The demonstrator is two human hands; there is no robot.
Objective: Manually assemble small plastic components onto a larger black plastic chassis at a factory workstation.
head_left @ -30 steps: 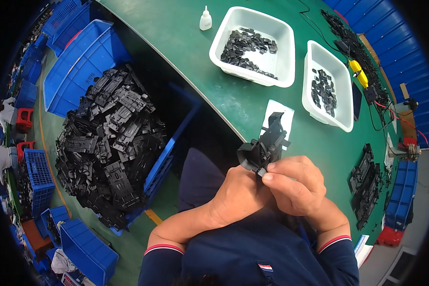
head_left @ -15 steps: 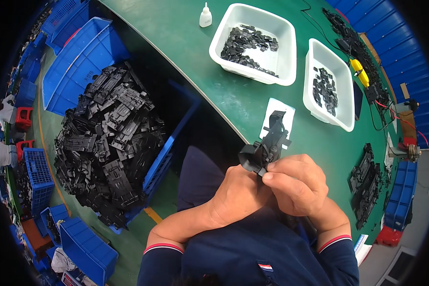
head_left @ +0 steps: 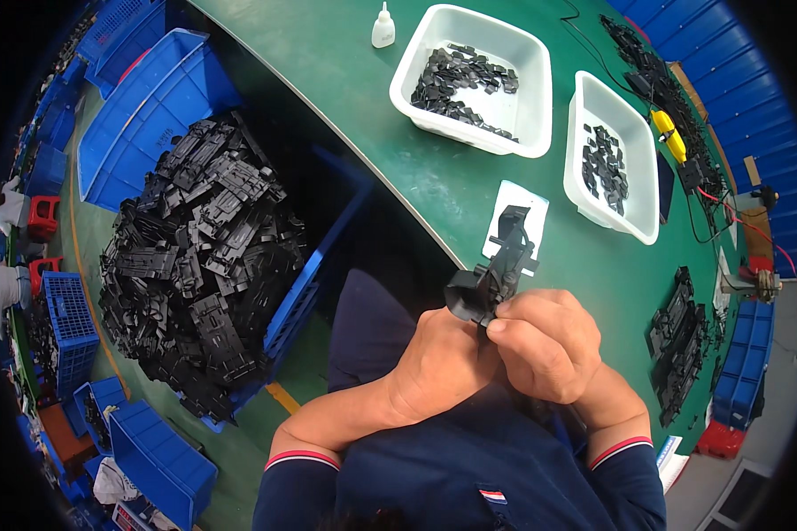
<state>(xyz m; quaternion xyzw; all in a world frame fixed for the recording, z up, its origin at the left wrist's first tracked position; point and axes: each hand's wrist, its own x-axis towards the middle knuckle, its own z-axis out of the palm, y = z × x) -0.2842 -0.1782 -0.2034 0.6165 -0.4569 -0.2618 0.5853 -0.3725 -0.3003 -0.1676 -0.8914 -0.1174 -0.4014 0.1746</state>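
A long black moulded plastic part [head_left: 507,250] is held up in front of me, above the table's near edge. My left hand [head_left: 443,365] is closed around its near end; the fingers on the far side are hidden. Close against it, my right hand [head_left: 551,343] pinches at the part with thumb and forefinger. Whether a smaller piece sits between those fingertips is too hidden to tell. Behind the part a white sheet [head_left: 533,196] lies on the green table [head_left: 345,88].
Two white trays [head_left: 540,53] [head_left: 576,115] hold small black pieces. A small white squeeze bottle [head_left: 383,28] stands beyond. To the left, a blue crate [head_left: 119,146] overflows with black plastic parts [head_left: 221,239]. More black parts [head_left: 679,345] and a yellow tool [head_left: 669,135] lie at right.
Both hands stay at the part in nearly the same place. My right hand has shifted very slightly left, and its fingers stay pinched at the part.
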